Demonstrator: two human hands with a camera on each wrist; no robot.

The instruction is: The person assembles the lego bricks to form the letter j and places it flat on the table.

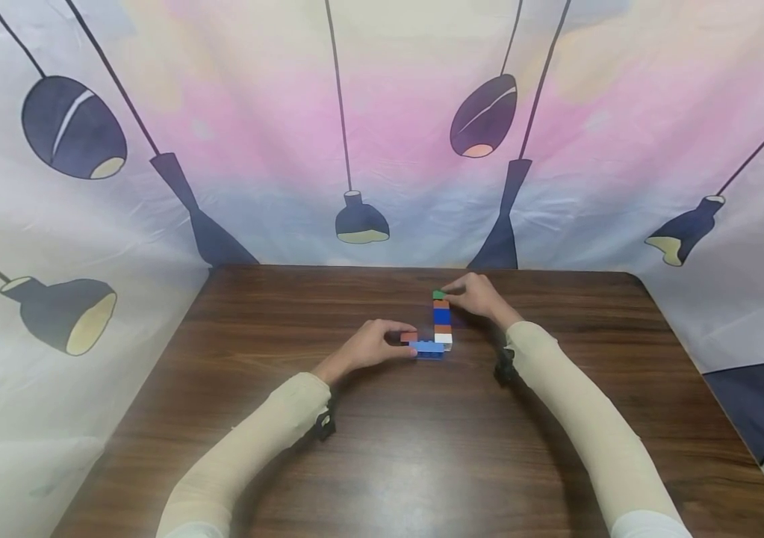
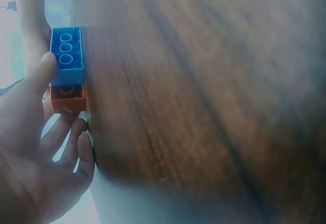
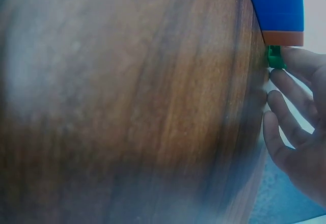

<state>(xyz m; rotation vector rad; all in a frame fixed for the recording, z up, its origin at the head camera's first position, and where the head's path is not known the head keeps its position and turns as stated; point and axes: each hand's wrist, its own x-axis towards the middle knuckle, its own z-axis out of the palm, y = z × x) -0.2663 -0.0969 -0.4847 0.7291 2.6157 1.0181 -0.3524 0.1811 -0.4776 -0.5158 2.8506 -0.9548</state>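
Note:
Joined toy bricks form an L on the table. My left hand (image 1: pixel 370 344) pinches the near end, thumb on the light blue brick (image 1: pixel 429 347) and index finger by the red brick (image 1: pixel 409 337). In the left wrist view the light blue brick shows its hollow underside with round tubes. From a white brick (image 1: pixel 443 338) at the corner, a row runs away from me: orange, dark blue (image 1: pixel 442 317), orange. At its far end is a small green brick (image 3: pixel 275 57), pinched by the thumb and index fingertips of my right hand (image 1: pixel 476 297).
The brown wooden table (image 1: pixel 462 433) has its back edge just beyond the right hand. Behind and at both sides hangs a cloth (image 1: pixel 274 149) printed with dark lamps. Each wrist carries a small black device.

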